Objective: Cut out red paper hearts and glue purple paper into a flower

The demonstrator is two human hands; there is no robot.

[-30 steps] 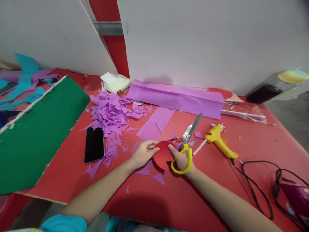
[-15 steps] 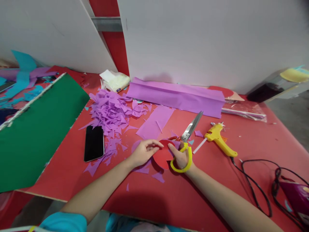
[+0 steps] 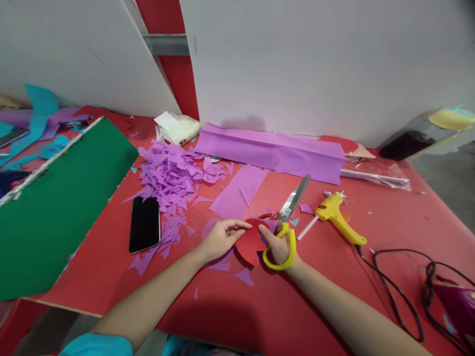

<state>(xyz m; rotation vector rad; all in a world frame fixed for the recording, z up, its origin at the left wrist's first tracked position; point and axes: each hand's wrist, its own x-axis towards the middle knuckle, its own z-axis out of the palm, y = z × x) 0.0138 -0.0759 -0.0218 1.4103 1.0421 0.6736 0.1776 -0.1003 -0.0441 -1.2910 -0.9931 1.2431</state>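
Observation:
My left hand (image 3: 220,238) pinches the top edge of a red paper disc (image 3: 250,244) held low over the red table (image 3: 334,282). My right hand (image 3: 276,243) is closed through the yellow handles of a pair of scissors (image 3: 287,217), and its thumb presses on the disc's right side. The steel blades are closed and point up and to the right, away from the disc. Small purple scraps lie under and around both hands.
A black phone (image 3: 144,223) lies left of my hands beside a heap of purple paper cuttings (image 3: 174,173). A folded purple sheet (image 3: 270,151) lies at the back. A yellow glue gun (image 3: 339,217) with black cord (image 3: 393,291) lies right. A green board (image 3: 55,198) covers the left.
Both hands and the red disc have stayed in nearly the same place. Only the head camera has shifted slightly.

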